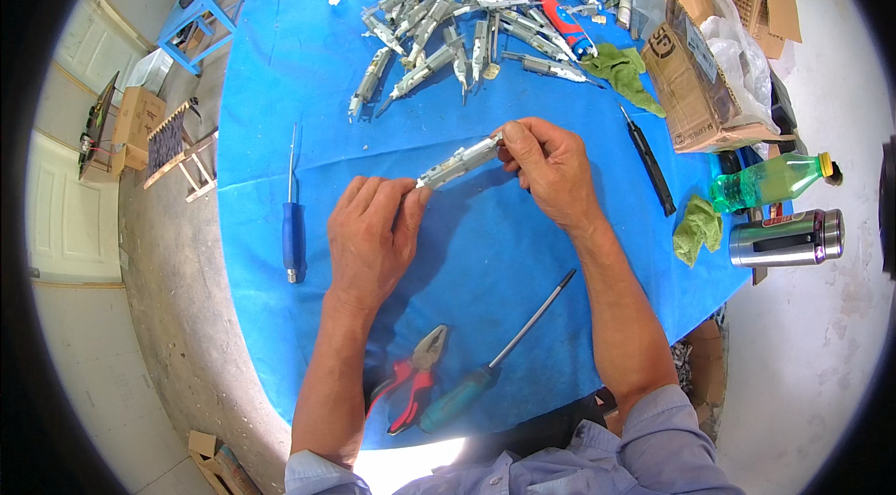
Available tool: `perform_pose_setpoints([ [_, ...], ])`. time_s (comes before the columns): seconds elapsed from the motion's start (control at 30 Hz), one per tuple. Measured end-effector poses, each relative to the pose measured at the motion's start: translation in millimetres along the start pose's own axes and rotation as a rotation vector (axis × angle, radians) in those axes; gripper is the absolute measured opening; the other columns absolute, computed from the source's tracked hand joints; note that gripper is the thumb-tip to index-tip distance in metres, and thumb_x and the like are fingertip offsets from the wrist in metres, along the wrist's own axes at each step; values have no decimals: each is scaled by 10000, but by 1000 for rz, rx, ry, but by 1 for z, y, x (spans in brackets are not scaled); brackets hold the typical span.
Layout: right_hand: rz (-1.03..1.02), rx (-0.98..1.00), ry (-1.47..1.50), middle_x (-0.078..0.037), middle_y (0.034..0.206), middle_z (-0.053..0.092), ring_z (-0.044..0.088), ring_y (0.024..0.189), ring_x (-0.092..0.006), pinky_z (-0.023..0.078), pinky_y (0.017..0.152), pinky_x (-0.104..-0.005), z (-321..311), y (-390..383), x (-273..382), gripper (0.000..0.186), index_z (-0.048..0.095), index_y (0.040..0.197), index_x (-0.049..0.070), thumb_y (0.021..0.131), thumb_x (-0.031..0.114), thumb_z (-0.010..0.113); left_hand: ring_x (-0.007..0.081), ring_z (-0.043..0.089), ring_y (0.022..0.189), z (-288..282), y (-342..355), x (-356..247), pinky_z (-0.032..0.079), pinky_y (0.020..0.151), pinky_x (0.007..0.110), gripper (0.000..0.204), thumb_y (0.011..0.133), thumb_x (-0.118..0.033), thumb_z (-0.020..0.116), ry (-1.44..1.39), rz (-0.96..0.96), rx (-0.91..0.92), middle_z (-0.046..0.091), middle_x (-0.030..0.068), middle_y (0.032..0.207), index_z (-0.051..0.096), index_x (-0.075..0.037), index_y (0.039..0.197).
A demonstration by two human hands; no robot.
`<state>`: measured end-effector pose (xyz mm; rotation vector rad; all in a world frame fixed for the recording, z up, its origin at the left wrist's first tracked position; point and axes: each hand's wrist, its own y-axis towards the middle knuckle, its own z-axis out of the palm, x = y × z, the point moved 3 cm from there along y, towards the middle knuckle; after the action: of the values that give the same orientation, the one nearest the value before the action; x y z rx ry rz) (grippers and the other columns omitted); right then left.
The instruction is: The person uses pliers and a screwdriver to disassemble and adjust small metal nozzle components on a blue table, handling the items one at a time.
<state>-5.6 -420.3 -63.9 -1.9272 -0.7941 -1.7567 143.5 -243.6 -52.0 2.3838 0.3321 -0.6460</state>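
A slim grey-and-white part is held above the blue cloth, one end in each hand. My left hand pinches its lower left end between thumb and fingers. At the upper right end, the fingers of my right hand close on the tip. Combination pliers with red-and-black handles lie between my forearms. Beside them rests a screwdriver with a teal handle. Further off is a heap of similar grey-and-white parts, some with thin pointed ends.
A blue-handled screwdriver lies left, a black one right. A red-and-blue tool touches the heap. Green rags, a cardboard box, a green bottle and a steel flask line the right side. A blue chair stands beyond the table.
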Motion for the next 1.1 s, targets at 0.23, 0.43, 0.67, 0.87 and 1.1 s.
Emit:
perform_pose_setpoints([
  [0.23,5,2,5,-2,782,670,582,744,-73,458,656,-264,0,-1,1,368,728,947,1,1054,339,631,274,567,698,0,0,-1,441,628,404,139,963,-145,727,9,22,-13,639,100,786,701,-10,940],
  [0.43,2,4,-6,-6,793,675,589,754,-78,466,661,-270,0,0,0,363,725,955,-1,1056,333,625,272,564,692,0,1,0,439,623,402,131,958,-139,731,13,27,-11,634,96,772,701,-12,938],
  [0.67,0,6,0,-10,819,684,603,770,-85,486,680,-268,0,0,-1,333,732,989,-4,1057,300,616,268,585,708,0,1,-1,456,633,394,88,924,-88,748,4,30,-14,659,100,792,705,-13,937],
  [0.87,-6,18,5,-21,850,695,618,790,-96,500,700,-266,-1,-1,1,323,741,1024,-8,1058,282,603,264,600,721,1,0,0,464,637,386,109,896,-88,778,12,16,-10,675,97,806,711,-10,935],
  [1.1,-7,26,11,-30,867,700,625,814,-99,518,728,-276,-2,-1,1,313,746,1044,-10,1053,265,596,261,617,732,1,0,-1,475,638,387,127,880,-96,794,23,11,-8,688,98,818,714,-8,923],
])
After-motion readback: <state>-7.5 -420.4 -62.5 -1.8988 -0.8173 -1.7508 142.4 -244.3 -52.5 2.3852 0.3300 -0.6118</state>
